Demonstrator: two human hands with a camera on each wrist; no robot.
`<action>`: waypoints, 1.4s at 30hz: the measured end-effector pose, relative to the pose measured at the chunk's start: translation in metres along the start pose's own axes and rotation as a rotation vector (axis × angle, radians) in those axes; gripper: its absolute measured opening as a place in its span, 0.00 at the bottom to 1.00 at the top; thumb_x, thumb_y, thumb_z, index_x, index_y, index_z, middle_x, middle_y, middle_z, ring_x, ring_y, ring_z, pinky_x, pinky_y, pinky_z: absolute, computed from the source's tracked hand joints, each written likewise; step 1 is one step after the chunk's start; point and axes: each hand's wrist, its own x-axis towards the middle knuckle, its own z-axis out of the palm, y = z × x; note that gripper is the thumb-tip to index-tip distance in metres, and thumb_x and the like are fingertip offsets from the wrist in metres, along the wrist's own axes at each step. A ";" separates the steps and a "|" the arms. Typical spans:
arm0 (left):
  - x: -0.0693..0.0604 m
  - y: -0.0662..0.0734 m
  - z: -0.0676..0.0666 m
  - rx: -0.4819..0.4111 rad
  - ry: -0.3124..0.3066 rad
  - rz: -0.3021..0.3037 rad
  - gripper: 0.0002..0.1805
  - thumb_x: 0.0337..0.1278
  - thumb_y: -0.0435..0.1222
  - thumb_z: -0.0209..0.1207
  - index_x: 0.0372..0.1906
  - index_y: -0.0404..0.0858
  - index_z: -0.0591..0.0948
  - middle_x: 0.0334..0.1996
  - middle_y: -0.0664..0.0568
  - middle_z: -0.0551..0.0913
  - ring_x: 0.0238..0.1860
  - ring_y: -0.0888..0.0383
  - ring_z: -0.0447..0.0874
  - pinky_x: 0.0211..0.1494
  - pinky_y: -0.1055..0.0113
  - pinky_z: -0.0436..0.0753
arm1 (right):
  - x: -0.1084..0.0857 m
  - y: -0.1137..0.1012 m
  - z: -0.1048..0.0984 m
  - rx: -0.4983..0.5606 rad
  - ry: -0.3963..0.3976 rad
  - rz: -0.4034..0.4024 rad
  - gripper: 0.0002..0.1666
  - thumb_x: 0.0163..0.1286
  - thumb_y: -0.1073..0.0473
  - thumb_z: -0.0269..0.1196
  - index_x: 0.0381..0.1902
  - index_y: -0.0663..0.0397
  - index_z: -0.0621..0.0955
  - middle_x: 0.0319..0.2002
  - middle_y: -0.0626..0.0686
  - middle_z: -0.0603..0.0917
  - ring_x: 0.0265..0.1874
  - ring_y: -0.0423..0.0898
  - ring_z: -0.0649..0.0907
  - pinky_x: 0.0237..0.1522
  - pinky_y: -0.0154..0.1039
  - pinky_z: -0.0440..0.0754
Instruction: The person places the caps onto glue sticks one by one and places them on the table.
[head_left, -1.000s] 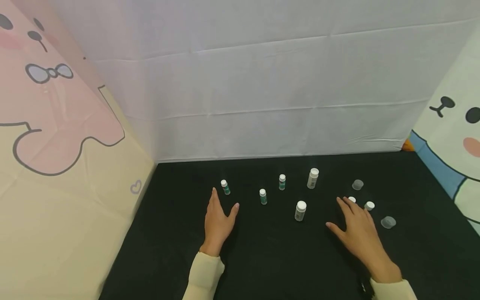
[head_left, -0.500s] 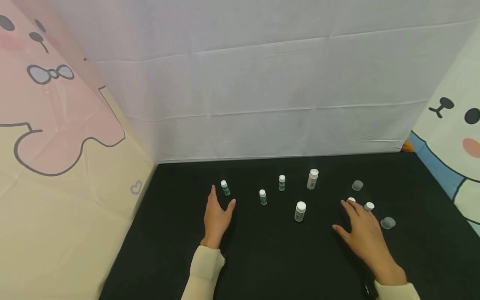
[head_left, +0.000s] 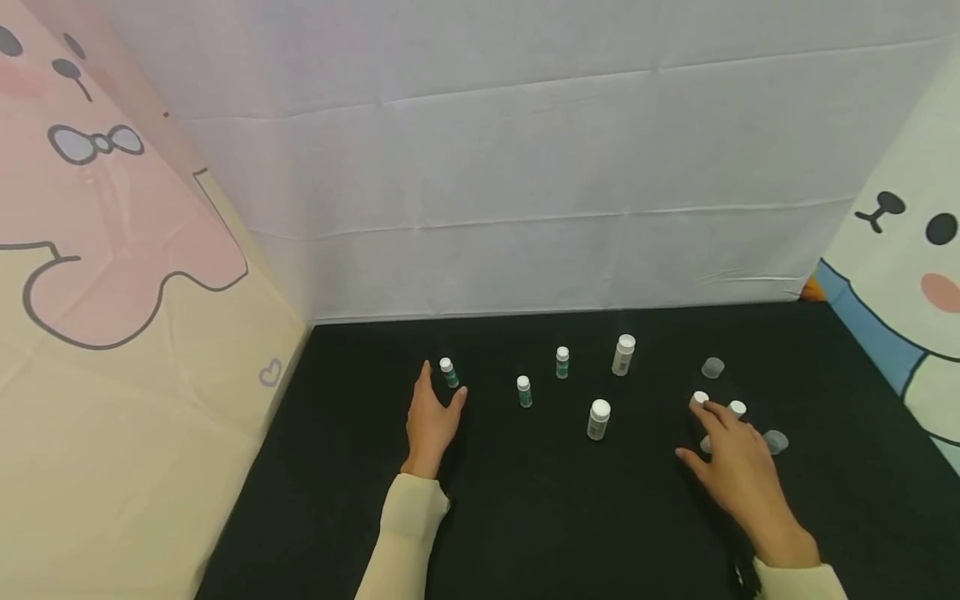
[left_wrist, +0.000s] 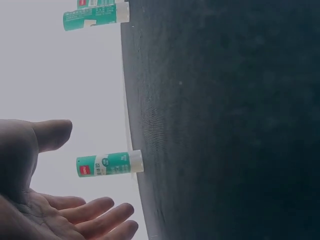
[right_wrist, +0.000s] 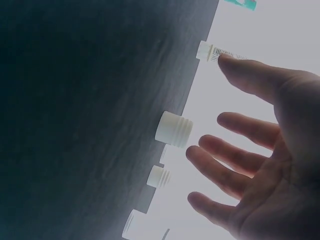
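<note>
Black bench (head_left: 540, 517). Left hand (head_left: 432, 425): fingers (left_wrist: 90, 211) loosely spread, apparently not touching the green-labelled bottle (head_left: 450, 374), which stands just beyond, between thumb and fingertips. Right hand (head_left: 741, 475): fingers spread, contact unclear. Bottle judged light, stiff, perhaps slippery; best pinched at mid-body, from both sides. Beyond the right hand, a clear cup (head_left: 712, 367); nearer, a small white-topped piece (head_left: 700, 397), likely crowding that side.

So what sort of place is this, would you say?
Probably a small makeshift filming or practice booth: a black tabletop, a creased white sheet behind it, and cartoon-printed panels on both sides.
</note>
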 end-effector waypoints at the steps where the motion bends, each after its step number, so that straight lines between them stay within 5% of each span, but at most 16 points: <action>1: 0.002 0.000 0.000 0.000 0.000 -0.001 0.45 0.70 0.41 0.67 0.83 0.34 0.58 0.80 0.35 0.64 0.77 0.33 0.65 0.73 0.31 0.68 | 0.000 0.000 -0.001 -0.002 -0.004 0.004 0.44 0.54 0.61 0.82 0.66 0.73 0.77 0.62 0.77 0.76 0.56 0.77 0.78 0.57 0.76 0.71; 22: 0.017 0.003 0.005 0.011 0.007 -0.012 0.38 0.69 0.39 0.68 0.78 0.33 0.68 0.72 0.38 0.77 0.68 0.34 0.77 0.65 0.31 0.75 | -0.006 0.012 -0.001 -0.016 0.084 -0.052 0.31 0.49 0.67 0.82 0.52 0.70 0.85 0.50 0.69 0.84 0.37 0.69 0.86 0.31 0.64 0.79; 42: 0.030 0.002 0.010 0.016 0.029 0.016 0.22 0.68 0.33 0.67 0.63 0.30 0.81 0.54 0.34 0.87 0.57 0.35 0.85 0.60 0.37 0.80 | -0.004 0.008 -0.008 0.017 -0.094 0.084 0.21 0.58 0.70 0.77 0.51 0.66 0.87 0.51 0.71 0.85 0.45 0.70 0.86 0.44 0.69 0.79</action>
